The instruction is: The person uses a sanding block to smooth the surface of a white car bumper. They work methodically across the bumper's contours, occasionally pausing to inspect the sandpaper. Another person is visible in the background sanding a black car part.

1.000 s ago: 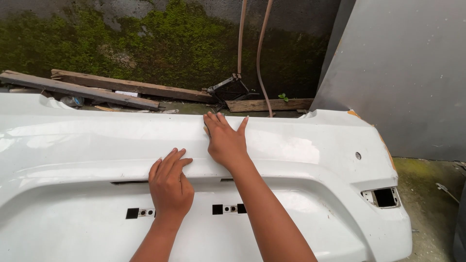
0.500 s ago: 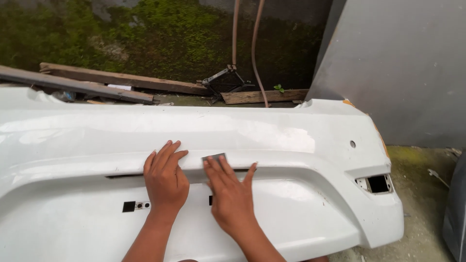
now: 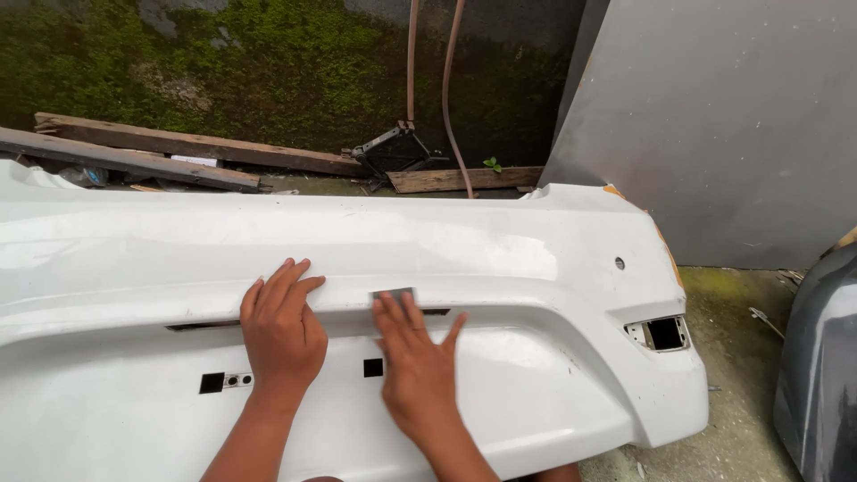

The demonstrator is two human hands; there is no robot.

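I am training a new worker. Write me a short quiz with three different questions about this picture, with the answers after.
1. True or false: the left hand rests flat on the large white plastic car bumper.
2. What lies under the fingertips of the right hand? A) a red brush B) a small grey square sheet C) a screwdriver
3. Which material are the long boards behind the bumper?

Key: 1 true; 2 B; 3 wood.

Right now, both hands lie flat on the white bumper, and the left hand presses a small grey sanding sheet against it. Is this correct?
Not quite. In the head view, the small grey sheet lies under the fingers of the right hand, not the left hand. Both hands do lie flat on the white bumper.
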